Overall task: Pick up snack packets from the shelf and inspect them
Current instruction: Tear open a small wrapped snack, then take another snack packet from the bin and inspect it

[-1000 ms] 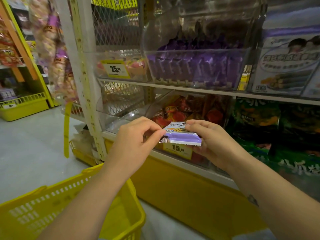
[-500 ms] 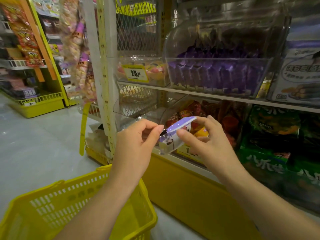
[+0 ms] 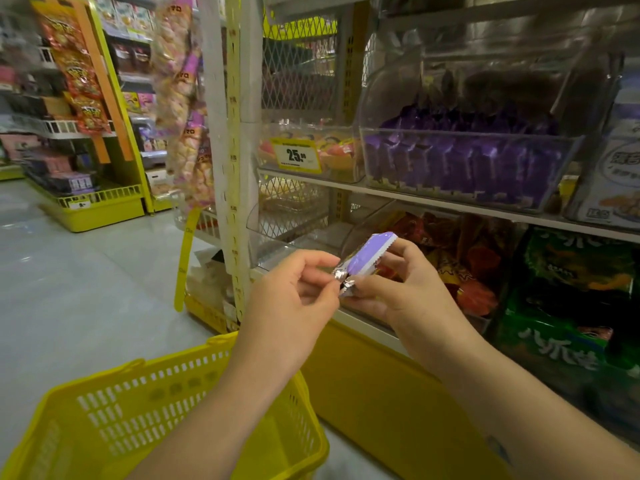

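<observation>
The snack packet (image 3: 364, 263), purple-faced with silver crimped ends, is held in the air between both hands, just in front of the lower shelf (image 3: 367, 325) and clear of it. It lies tilted, with one crimp low and to the left and the serrated end up and to the right. The left hand (image 3: 291, 296) pinches the low silver crimp between thumb and forefinger, its other fingers curled loosely toward the palm. The right hand (image 3: 401, 292) grips the packet from the other side, thumb along the lower edge and fingers curled behind the upper end. Any print on the wrapper is too blurred to read.

Right behind the hands stands a clear lower bin (image 3: 356, 226) holding red and orange packets (image 3: 464, 261). On the board above it a larger clear bin (image 3: 388, 91) is filled with purple packets (image 3: 460, 168) standing in a row. A yellow price tag (image 3: 298, 156) reading 25 hangs on the bin to its left. Green bags (image 3: 575, 271) are stacked to the right of the red and orange ones.

A yellow basket (image 3: 156, 417) sits below the left forearm; perhaps it hangs from that arm, but the view does not settle it. A hanging strip of pink snacks (image 3: 183, 109) dangles beside the white upright at the shelf's end.
</observation>
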